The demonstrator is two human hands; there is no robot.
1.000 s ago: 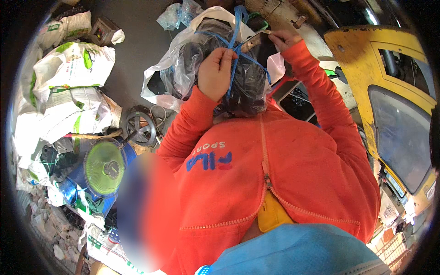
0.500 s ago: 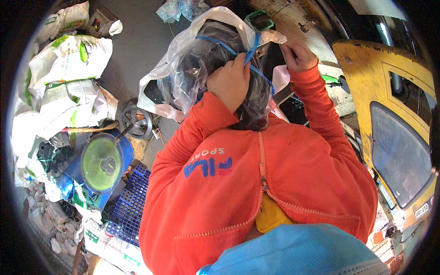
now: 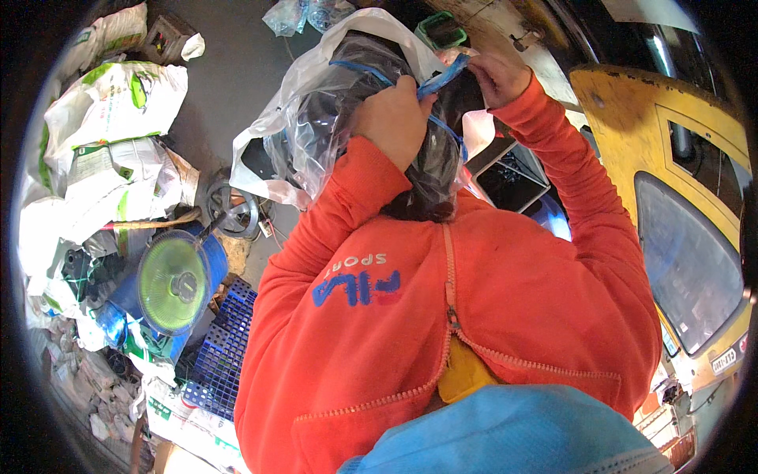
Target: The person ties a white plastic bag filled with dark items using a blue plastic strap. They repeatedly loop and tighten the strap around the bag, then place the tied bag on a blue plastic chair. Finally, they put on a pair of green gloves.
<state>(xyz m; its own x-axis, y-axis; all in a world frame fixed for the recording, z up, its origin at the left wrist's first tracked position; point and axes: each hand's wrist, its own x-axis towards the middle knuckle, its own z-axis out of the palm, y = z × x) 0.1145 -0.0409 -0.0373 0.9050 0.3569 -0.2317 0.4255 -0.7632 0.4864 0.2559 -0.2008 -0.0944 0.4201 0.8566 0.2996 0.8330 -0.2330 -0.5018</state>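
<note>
A clear plastic bag [image 3: 312, 138] with dark contents stands against the front of my orange jacket, its white rim [image 3: 272, 188] spread wide around it. A blue strip [image 3: 442, 79] runs above the bag, between my two hands. My left hand [image 3: 392, 120] is closed on the strip's lower part, over the bag's middle. At the strip's upper end, my right hand [image 3: 502, 80] pinches with thumb and fingers. More blue banding [image 3: 359, 69] crosses the bag. My hands and sleeves hide part of the contents.
White and green sacks [image 3: 118, 134] are piled on the left. Below them are a green fan [image 3: 172, 282], a blue barrel [image 3: 212, 257] and a blue plastic crate [image 3: 224, 347]. A yellow panel with a window [image 3: 620, 110] stands on the right. A green container [image 3: 440, 30] lies beyond the bag.
My right hand has shifted slightly left and down, to the blue strip's end. The strip, upright before, now slants toward that hand. My left hand has moved slightly left and up.
</note>
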